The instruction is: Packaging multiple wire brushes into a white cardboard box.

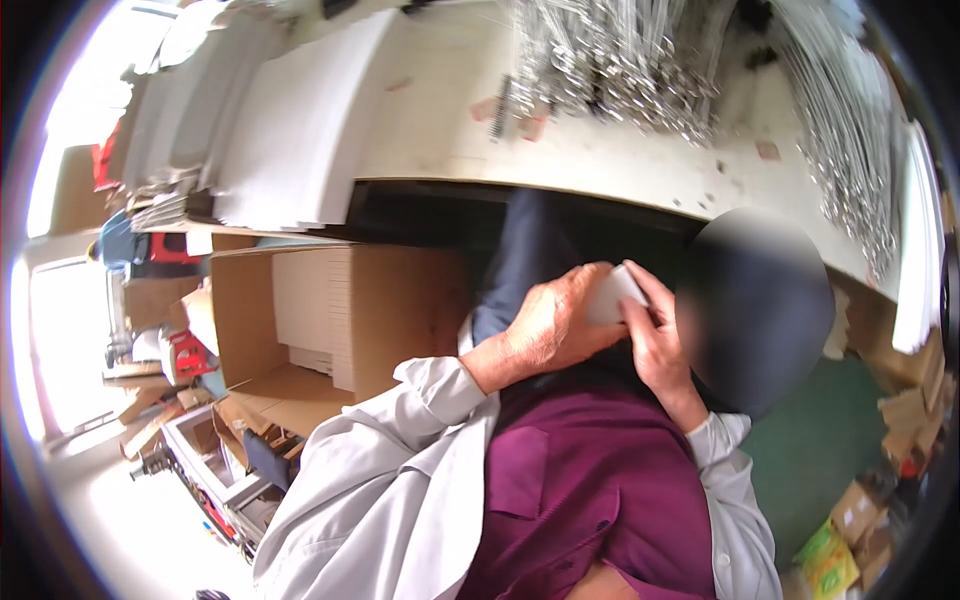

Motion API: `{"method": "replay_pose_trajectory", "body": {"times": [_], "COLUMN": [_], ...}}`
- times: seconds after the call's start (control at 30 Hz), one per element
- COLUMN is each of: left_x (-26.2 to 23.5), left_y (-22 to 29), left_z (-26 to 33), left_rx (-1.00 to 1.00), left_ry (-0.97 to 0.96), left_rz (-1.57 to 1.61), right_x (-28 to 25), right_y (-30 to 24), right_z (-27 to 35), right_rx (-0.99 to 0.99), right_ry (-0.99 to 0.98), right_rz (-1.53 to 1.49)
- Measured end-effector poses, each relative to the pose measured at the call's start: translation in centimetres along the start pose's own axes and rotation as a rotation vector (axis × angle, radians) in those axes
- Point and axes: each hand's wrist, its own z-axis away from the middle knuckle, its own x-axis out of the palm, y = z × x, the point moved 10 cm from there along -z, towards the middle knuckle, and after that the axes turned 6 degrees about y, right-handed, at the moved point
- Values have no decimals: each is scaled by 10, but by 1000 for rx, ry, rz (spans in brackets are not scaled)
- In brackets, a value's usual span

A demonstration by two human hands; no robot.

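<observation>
Both my hands meet in front of my lap, just under the table's edge. My left hand (pixel 553 325) is curled over a small white folded piece (pixel 612 296), which looks like paper or thin card. My right hand (pixel 655 345) pinches the same piece from the right side. My white sleeves and a purple shirt fill the lower middle. A blurred dark patch sits just right of the hands and hides what lies behind it.
A white worktable (pixel 600 165) spans the top, with heaps of shiny metal wire parts (pixel 610 65) and stacks of white sheets (pixel 290 120). An open cardboard box (pixel 330 320) holding flat white sheets stands at my left. Small cartons (pixel 850 520) lie on the green floor at right.
</observation>
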Motion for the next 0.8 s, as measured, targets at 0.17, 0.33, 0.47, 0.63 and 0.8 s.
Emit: {"method": "replay_pose_trajectory", "body": {"times": [0.17, 0.33, 0.47, 0.63, 0.8], "left_x": [-27, -101, -195, -257, -281], "left_y": [-31, -31, -15, -38, -71], "left_z": [25, 21, -9, -82, -145], "left_rx": [-267, -244, -73, -82, -27], "left_ry": [-255, 47, 354, 459, 387], "left_rz": [207, 58, -422, -729, -1244], "right_x": [-5, -5, -20, -38, -42], "right_y": [-13, -66, -110, -98, -93], "right_z": [-18, -44, -59, -93, -97], "right_rx": [28, -363, -737, -640, -646], "right_ry": [-46, 5, 182, 246, 291], "right_rz": [-175, 241, 409, 401, 463]}}
